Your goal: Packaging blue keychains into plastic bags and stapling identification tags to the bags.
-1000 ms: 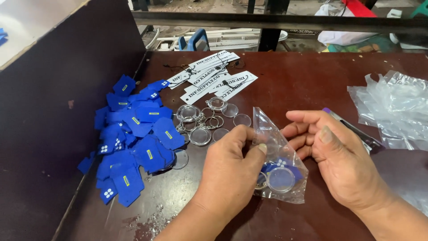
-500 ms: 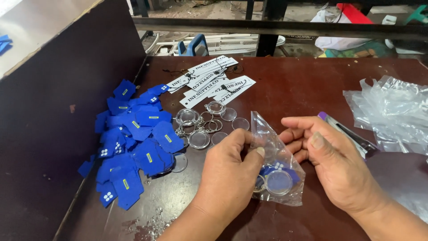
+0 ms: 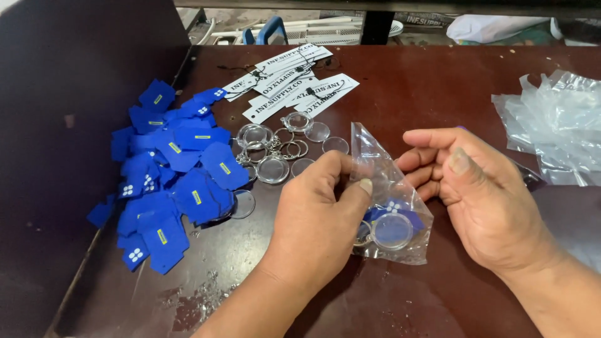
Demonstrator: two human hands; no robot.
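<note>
We're pinching the small clear bag (image 3: 388,194) between both hands just above the table (image 3: 438,94) — left hand (image 3: 313,213) gripping its edge, right hand (image 3: 482,188) curled loosely behind it — keeping the round clear keychain (image 3: 391,230) and blue tag settling at the bottom.

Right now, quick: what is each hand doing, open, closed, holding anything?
Left hand: closed, pinching the clear plastic bag that holds a keyring.
Right hand: fingers curled at the bag's other side; grip cannot be told.
</note>
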